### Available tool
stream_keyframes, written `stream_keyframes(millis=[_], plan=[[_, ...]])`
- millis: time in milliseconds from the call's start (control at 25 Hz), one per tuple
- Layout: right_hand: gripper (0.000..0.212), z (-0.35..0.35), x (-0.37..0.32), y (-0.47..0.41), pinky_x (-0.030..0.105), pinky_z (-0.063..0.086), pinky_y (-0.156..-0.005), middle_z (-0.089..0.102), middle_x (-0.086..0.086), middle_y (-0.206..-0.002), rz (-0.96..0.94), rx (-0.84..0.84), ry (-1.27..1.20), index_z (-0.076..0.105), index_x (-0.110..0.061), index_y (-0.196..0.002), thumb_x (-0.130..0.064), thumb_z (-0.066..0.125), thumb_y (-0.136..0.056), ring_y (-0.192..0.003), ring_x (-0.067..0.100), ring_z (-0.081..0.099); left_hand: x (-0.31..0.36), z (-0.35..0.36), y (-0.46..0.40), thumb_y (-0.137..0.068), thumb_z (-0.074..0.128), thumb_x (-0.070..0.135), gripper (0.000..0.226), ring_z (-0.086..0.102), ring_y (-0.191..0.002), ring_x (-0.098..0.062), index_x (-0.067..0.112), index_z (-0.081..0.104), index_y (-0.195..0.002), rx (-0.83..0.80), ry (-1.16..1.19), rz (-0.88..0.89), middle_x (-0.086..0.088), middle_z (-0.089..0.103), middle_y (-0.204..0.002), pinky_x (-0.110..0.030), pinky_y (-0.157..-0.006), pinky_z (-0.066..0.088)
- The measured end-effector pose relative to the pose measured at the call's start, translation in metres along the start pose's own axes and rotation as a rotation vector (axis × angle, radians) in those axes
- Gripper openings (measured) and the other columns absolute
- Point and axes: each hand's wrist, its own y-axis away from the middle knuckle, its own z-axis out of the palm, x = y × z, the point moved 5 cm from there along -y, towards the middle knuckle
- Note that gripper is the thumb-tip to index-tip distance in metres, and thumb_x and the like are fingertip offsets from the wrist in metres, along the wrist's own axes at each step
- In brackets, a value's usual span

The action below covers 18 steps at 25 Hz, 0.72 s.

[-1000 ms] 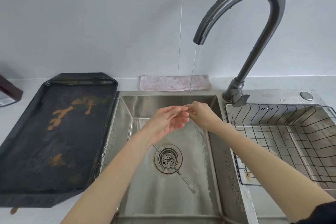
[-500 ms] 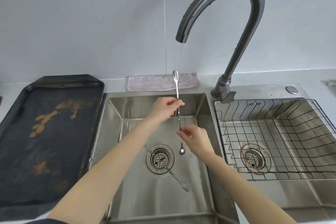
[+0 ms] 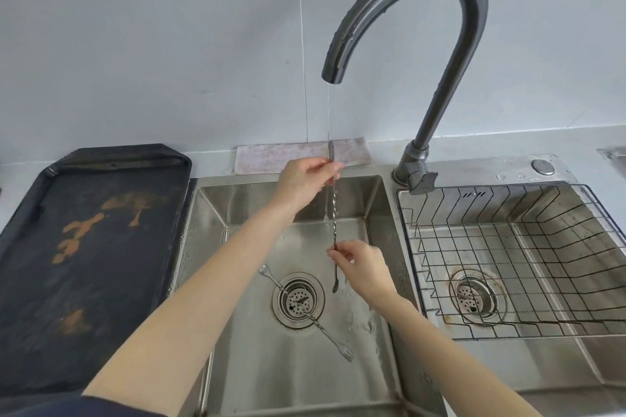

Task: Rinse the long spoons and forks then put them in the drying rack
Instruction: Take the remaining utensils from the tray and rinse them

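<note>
Hands hold a twisted long fork [image 3: 333, 213] upright under the faucet [image 3: 406, 10]: left hand [image 3: 305, 179] pinching above, right hand [image 3: 362, 267] pinching below.

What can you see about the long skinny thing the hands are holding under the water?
The long utensil is thin shiny metal with a twisted stem, a fork end on top and a small spoon end below. It stands nearly upright over the sink under the thin stream. The left hand pinches it near the top, the right hand lower down.
</note>
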Motion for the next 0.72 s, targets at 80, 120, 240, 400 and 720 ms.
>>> stream_keyframes(millis=[80,120,240,400,720], plan=[[0.025,-0.003,0.0,-0.001,0.044,0.052,-0.083,0.068,0.015,-0.097,0.009,0.024,0.006,0.07,-0.007,-0.098,-0.024,0.053,-0.093,-0.091,0.028,0.063,0.007,0.001,-0.004,-0.088,0.059,0.027,0.019,0.059,-0.069,-0.003,0.025,0.064,-0.07,-0.016,0.023,0.024,0.012,0.063,-0.072,-0.014,-0.071,0.045],[0.025,-0.004,0.0,-0.002,0.044,0.052,-0.083,0.067,0.016,-0.097,0.012,0.032,0.002,0.069,-0.007,-0.1,-0.023,0.051,-0.094,-0.091,0.029,0.063,0.01,0.002,-0.005,-0.088,0.06,0.026,0.019,0.059,-0.069,-0.002,0.026,0.063,-0.07,-0.019,0.037,0.03,0.012,0.062,-0.072,-0.011,-0.067,0.046],[0.026,-0.006,-0.003,-0.005,0.038,0.05,-0.087,0.067,0.014,-0.105,0.008,0.019,-0.027,0.065,-0.009,-0.111,-0.016,0.045,-0.096,-0.097,0.028,0.063,0.013,0.002,-0.01,-0.086,0.062,0.025,0.022,0.057,-0.064,-0.003,0.024,0.059,-0.064,0.031,0.04,0.054,0.008,0.06,-0.067,-0.016,-0.064,0.043],[0.025,-0.004,-0.004,-0.006,0.025,0.049,-0.082,0.069,0.012,-0.107,0.01,0.008,-0.05,0.065,-0.007,-0.11,-0.013,0.044,-0.096,-0.097,0.024,0.063,0.019,-0.003,-0.015,-0.087,0.059,0.032,0.025,0.056,-0.045,0.011,0.024,0.063,-0.064,0.082,-0.017,0.111,0.01,0.061,-0.065,-0.012,-0.06,0.042],[0.021,-0.001,0.002,-0.003,-0.001,0.038,-0.054,0.059,-0.001,-0.065,0.132,0.106,-0.203,0.071,-0.002,-0.086,-0.022,0.063,-0.087,-0.061,0.012,0.05,0.018,-0.008,-0.016,-0.092,0.052,0.017,0.013,0.066,-0.076,-0.009,0.017,0.063,-0.086,-0.01,0.057,0.089,0.006,0.066,-0.073,-0.017,-0.074,0.048]])
